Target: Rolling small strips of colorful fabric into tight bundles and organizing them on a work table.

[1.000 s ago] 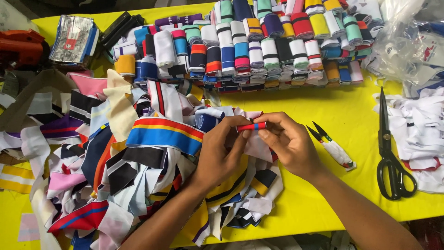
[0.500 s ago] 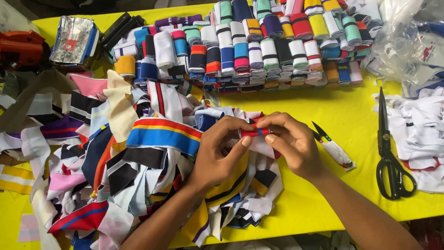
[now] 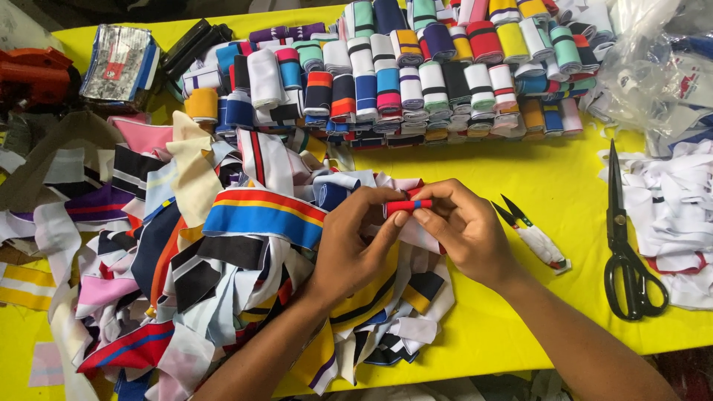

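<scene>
Both my hands pinch a small folded knit strip (image 3: pixel 408 206), red with a blue stripe, held above a yellow table (image 3: pixel 475 171). My left hand (image 3: pixel 356 241) grips its left end with thumb and fingers. My right hand (image 3: pixel 464 230) holds its right end, fingers curled around it. Under my hands lies a loose heap of striped fabric strips (image 3: pixel 223 252) in white, blue, black, red and yellow.
Rows of folded, stacked knit strips (image 3: pixel 416 74) fill the far side. Small thread snips (image 3: pixel 533 234) lie right of my hands, black scissors (image 3: pixel 624 245) further right. White pieces (image 3: pixel 676 208) and plastic bags (image 3: pixel 661 67) sit at right. An orange tool (image 3: pixel 33 74) rests far left.
My hands have turned and folded the red strip tighter between the fingers, staying in the same spot above the heap.
</scene>
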